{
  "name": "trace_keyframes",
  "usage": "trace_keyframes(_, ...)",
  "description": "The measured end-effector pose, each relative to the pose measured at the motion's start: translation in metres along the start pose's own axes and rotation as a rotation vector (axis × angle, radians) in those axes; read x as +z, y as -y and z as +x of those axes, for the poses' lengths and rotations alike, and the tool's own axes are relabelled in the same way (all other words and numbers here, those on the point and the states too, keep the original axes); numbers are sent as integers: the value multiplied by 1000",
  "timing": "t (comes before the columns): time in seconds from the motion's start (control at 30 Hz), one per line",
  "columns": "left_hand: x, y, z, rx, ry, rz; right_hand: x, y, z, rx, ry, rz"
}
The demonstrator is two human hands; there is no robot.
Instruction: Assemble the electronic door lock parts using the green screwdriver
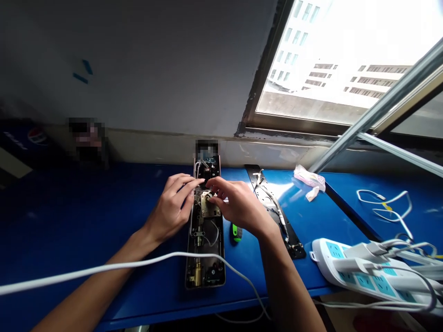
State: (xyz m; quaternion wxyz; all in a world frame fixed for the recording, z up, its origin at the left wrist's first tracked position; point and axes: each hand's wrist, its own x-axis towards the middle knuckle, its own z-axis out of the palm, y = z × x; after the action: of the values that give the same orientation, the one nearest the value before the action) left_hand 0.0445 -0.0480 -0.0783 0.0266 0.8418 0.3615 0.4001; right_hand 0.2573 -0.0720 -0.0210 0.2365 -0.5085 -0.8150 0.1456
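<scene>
From the left, a white cable [138,263] crosses in front of my left forearm and over the near end of the case, slack enough, I'd judge, not to pull on anything. My left hand [173,205] comes in at the case's left edge, its fingers stretched across the top and its thumb lower, a loose, half-open grip; I cannot tell whether it pinches anything, but it looks placed to steady things from that side. The long open case [222,265] lies lengthwise away from me on the blue bench [86,216], hollow side up, so that both hands can get at the parts inside. About midway along it sits a metal plate [210,212], and over this my right hand [212,191] has thumb and forefinger a little apart, a fingertip grip that suits small parts in a narrow space; whether something tiny is between them I cannot tell. Just right of the case lies a green handle [236,233], within easy reach. Next, a black panel [296,251] lies aslant, wires uppermost, probably so they aren't crushed. Beyond are a pink packet [310,177] and, nearer me, a crowded power strip [327,267], well clear of my fingers.
</scene>
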Motion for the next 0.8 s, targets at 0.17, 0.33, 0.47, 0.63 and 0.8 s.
trace_keyframes(0.17,2,2,-3,-11,19,-29,6,9,5,-8,42,-122)
trace_keyframes(0.33,3,0,-3,-16,14,-44,5,10,10,-45,76,-158)
trace_keyframes(0.47,5,-1,-3,-12,11,-52,7,5,13,-57,59,-124)
trace_keyframes(0.63,9,-1,-4,-15,18,-73,11,-3,11,-77,19,-79)
trace_keyframes(0.8,11,-3,-5,-20,35,-90,15,-11,9,-126,-3,-12)
